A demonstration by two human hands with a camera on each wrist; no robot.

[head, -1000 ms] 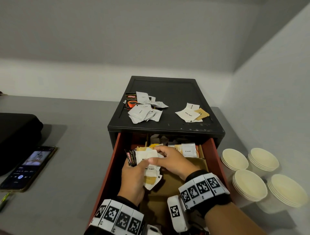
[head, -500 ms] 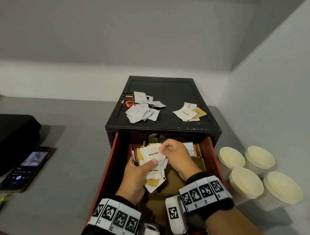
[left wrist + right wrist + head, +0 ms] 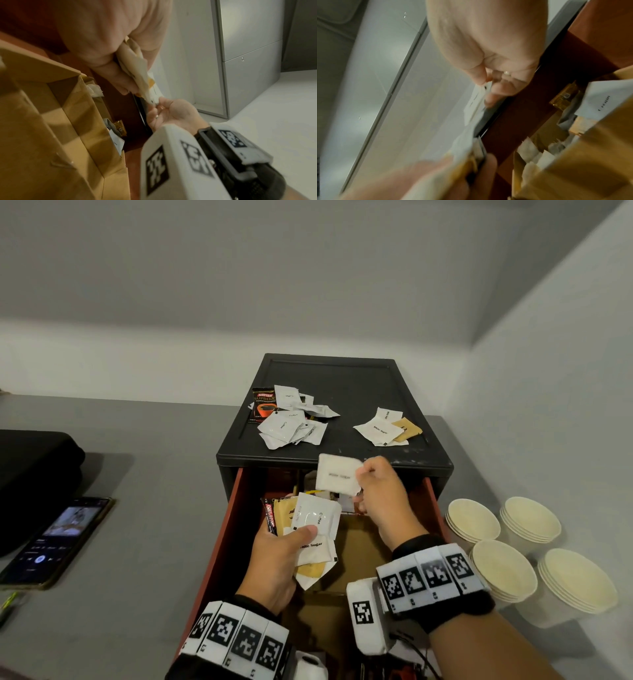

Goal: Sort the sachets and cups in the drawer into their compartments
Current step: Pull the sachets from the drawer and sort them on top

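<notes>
Grey tabletop point(image 3: 120, 542) in a white-walled corner, carrying a black cabinet point(image 3: 342, 378) with its red drawer point(image 3: 226, 535) pulled open. Gripping a fanned stack of sachets point(image 3: 317, 518) over the drawer's left half with the left hand point(image 3: 274, 563), thumb down on a "Coffee" packet now uppermost. Half a second ago, topped by a "White Sugar" packet instead.

Pinching that white sugar sachet point(image 3: 337, 475) in the right hand point(image 3: 383, 494) with curled fingers, up at the cabinet's front edge and clear of the stack; a moment back, down at the stack itself. Peeled off, then, and on its way. Probably bound for the sugar pile point(image 3: 380, 429) at the right front of the cabinet top, apart from the coffee pile point(image 3: 291, 422) at the left front.

Meaning for the task: seemingly pre-sorting by kind on the cabinet top, not yet filling the cardboard compartments point(image 3: 363, 542) inside the drawer. Much left to do: more packets in the left hand, more loose at the drawer's back, and four stacks of paper cups point(image 3: 503, 570) standing on the tabletop just beside the drawer's right wall, outside it. Next, likely: dropping the sugar, returning for the coffee packet. Some risk of slippage from a loose fan held under one thumb.
</notes>
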